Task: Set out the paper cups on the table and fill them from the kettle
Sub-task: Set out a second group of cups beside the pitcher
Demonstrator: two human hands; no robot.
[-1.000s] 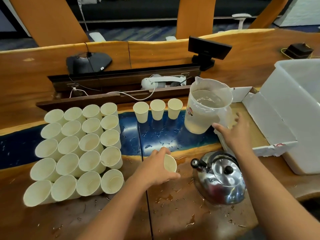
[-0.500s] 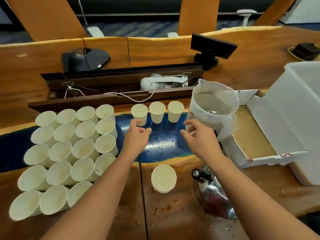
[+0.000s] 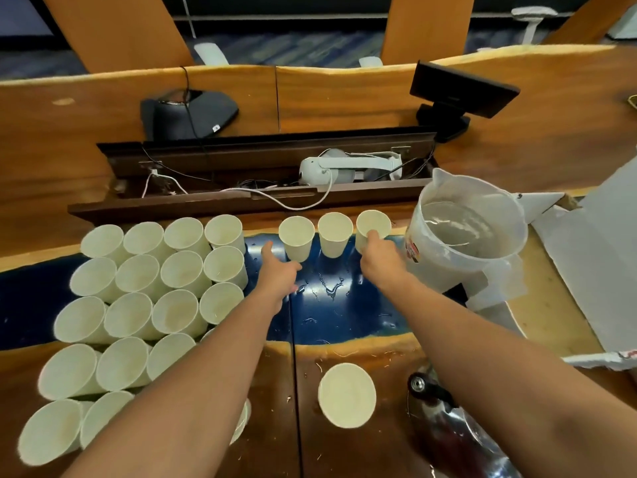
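Observation:
Three upright paper cups stand in a row at the back of the blue table strip: left cup [image 3: 296,236], middle cup [image 3: 334,234], right cup [image 3: 374,226]. My left hand [image 3: 277,276] is just left of and below the left cup, fingers loosely spread near its base, holding nothing. My right hand [image 3: 379,258] grips the lower wall of the right cup. A single cup [image 3: 346,395] stands alone near me. The shiny metal kettle [image 3: 451,426] sits at the bottom right, partly hidden under my right forearm.
Several more paper cups [image 3: 148,298] are packed in a block on the left. A clear plastic pitcher of water [image 3: 468,236] stands right of the row, next to an open white box [image 3: 586,270]. A cable trough [image 3: 262,174] runs behind. Water drops lie on the wet table [image 3: 331,305].
Both hands have moved forward to the row of three cups. The right hand now grips the right cup and the left hand has come up beside the left cup.

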